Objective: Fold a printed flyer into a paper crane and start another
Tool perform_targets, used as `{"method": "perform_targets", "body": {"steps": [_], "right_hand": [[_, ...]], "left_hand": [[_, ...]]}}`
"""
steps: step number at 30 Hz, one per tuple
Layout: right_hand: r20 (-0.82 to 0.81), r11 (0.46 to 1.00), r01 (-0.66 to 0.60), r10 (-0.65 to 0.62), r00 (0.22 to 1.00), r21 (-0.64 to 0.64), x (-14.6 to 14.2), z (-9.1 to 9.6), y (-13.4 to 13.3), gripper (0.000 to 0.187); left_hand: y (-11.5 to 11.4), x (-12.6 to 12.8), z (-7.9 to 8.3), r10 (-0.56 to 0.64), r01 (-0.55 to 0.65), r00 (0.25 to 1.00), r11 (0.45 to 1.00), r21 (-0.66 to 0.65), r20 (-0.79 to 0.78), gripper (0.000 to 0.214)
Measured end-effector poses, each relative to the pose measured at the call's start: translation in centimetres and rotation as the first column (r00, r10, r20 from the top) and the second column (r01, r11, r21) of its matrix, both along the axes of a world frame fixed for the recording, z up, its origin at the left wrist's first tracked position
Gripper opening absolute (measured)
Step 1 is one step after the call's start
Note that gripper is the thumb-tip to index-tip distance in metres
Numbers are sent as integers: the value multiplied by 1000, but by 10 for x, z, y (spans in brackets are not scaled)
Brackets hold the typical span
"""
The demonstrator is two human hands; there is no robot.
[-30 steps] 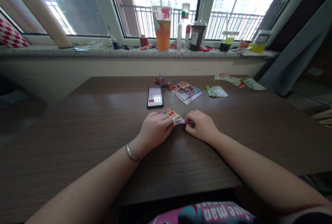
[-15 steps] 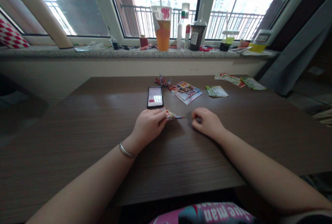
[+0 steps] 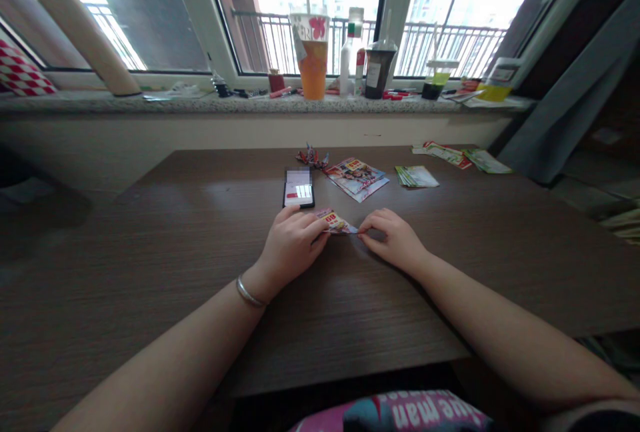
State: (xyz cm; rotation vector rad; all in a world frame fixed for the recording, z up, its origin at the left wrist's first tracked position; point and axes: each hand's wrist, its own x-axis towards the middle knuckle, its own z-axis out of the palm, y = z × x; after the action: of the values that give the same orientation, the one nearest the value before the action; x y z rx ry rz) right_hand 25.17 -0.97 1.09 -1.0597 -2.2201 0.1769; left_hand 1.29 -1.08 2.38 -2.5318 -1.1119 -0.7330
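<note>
A small folded piece of printed paper (image 3: 336, 221) with yellow and red print lies between my hands, its narrow tip pointing right. My left hand (image 3: 293, 240), with a silver bangle at the wrist, grips the paper's left end, so that end is hidden. The thumb and forefinger of my right hand (image 3: 393, 235) pinch the tip. Just beyond my left fingers lies a phone (image 3: 299, 191) with a lit screen. Farther back are a folded, pointed paper shape (image 3: 313, 157) and a stack of colourful printed sheets (image 3: 357, 177).
Green-and-white leaflets (image 3: 417, 177) lie right of the stack, with more leaflets (image 3: 447, 155) at the table's back right. Along the stone windowsill (image 3: 200, 104) stand a tall cup of orange drink (image 3: 313, 59), bottles (image 3: 353, 52) and a dark cup (image 3: 379, 69).
My right hand has moved left and now pinches the paper's tip, where before it was apart from it. The paper has turned slightly, showing more of its printed face.
</note>
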Motion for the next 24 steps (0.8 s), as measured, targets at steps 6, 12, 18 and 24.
{"method": "perform_targets", "body": {"steps": [6, 12, 18, 24], "right_hand": [[58, 999, -30, 29, 998, 14, -7, 6, -6, 4], [83, 999, -49, 47, 995, 21, -17, 11, -14, 6], [93, 997, -66, 63, 994, 27, -14, 11, -11, 7], [92, 992, -127, 127, 988, -12, 0, 14, -6, 9]], "left_hand": [[-4, 6, -1, -81, 81, 997, 996, 31, -7, 15], [-5, 12, 0, -148, 147, 989, 989, -1, -10, 14], [-8, 11, 2, -68, 68, 998, 998, -9, -9, 8], [-4, 0, 4, -3, 3, 999, 1000, 0, -40, 11]]}}
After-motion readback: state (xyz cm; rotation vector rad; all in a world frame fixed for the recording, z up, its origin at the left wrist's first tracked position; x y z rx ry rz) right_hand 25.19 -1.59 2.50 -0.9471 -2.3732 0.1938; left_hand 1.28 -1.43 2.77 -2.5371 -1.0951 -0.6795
